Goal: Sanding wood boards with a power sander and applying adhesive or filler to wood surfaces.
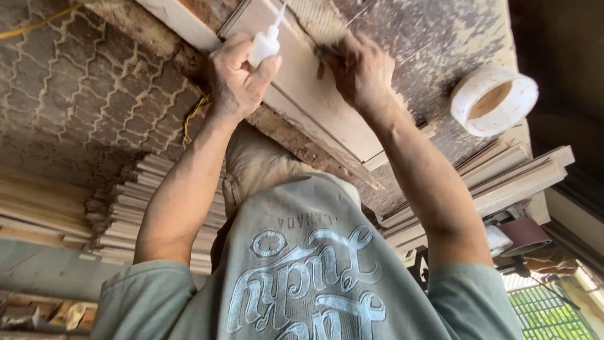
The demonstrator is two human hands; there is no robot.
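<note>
Gripping tight: your left hand [236, 79] is wrapped round a small white squeeze bottle [264, 44], nozzle aimed far, over a long pale wood strip [308, 94] lying on the bench. Your right hand [360, 70] is closed on a small dark tool [322, 58], prob. a brush, bristle end pressed to the strip just right of the bottle. Can't tell the tool's exact kind; fingers hide most of it.

Head view, single cam, looking down past your grey-green shirt:
- Strip runs diagonally from far left to near right on a worn, stained benchtop [434, 38].
- White round tub [494, 99], open, brownish inside, sits right of your right hand, near the bench edge.
- Stack of thin wood slats [503, 179] near right; another pile [145, 208] left, on the patterned floor [75, 88].
- Yellow cord [194, 116] hangs by the left wrist.

Risks, judged:
- Bottle squeezed hard w/ nozzle so close to the tool hand: contents could land on your fingers, not the wood.
- Tub near the edge; a right-elbow swing could knock it off.
- Cord could snag the left wrist on pull-back.
</note>
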